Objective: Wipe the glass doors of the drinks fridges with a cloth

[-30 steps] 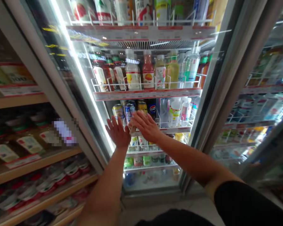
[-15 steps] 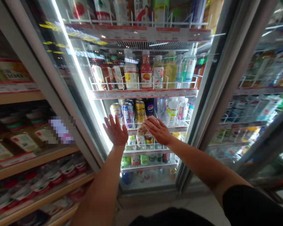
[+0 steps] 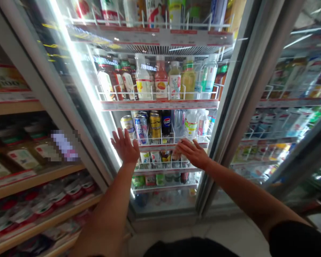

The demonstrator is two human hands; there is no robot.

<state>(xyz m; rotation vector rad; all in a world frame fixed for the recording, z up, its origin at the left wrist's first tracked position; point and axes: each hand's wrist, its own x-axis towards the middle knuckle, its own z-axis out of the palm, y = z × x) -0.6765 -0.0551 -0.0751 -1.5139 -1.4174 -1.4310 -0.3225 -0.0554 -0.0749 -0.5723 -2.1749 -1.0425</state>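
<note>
The right hand is sliding rightward, away from the splayed left hand. The glass door is standing just before both, lit drinks behind, wooden shelving at left; I cannot tell whether the right is clasping anything.

- Gold can, dark markings
- Blue-and-silver can
- Dark bottle, red-white-blue round logo
- Pink-red bottle, white label, orange spot
- Whitish price strip, red edging
- Black sleeve
</note>
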